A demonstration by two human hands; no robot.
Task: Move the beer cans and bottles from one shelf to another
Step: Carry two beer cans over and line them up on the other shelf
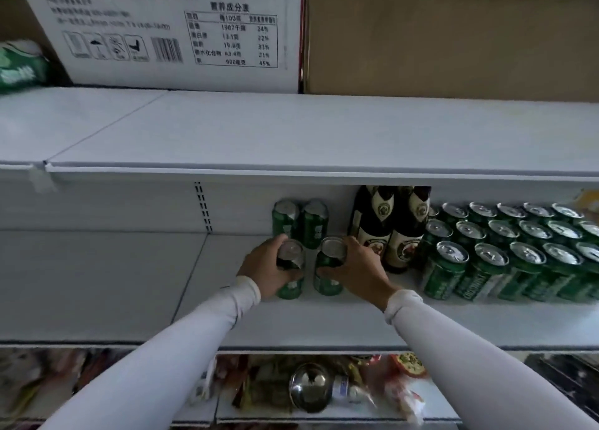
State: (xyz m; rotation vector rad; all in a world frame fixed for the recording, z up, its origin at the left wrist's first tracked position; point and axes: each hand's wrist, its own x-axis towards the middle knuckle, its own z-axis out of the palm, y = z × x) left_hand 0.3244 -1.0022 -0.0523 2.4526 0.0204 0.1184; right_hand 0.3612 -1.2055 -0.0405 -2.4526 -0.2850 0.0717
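- The left hand (265, 267) grips one green beer can (290, 272) that stands on the middle shelf (324, 322), with the fingers curled round its upper half and the thumb low on its side.
- The right hand (355, 267) grips a second green can (329, 267) just beside the first, at its 3 o'clock, fingers over the rim and thumb across the label.
- Two more loose green cans (299, 222) stand upright side by side behind the held pair, at 12 o'clock from them, near the back wall of the shelf.
- Two dark beer bottles (389, 228) with cream labels stand touching each other at 2 o'clock from the hands; their tops are hidden by the shelf above.
- A block of green cans (505, 251) fills the shelf at 3 o'clock from the bottles, in three visible rows of about five each; the right edge of the view cuts it off, so the full count cannot be told.
- The upper shelf (291, 131) carries one white printed carton (168, 30), one brown carton (453, 34) at its 3 o'clock, and a green package (19, 66) at its 9 o'clock.
- The lower shelf (324, 415), at 6 o'clock, holds blurred packaged goods (372, 384) too indistinct to count.
- Both forearms wear white sleeves (181, 348).
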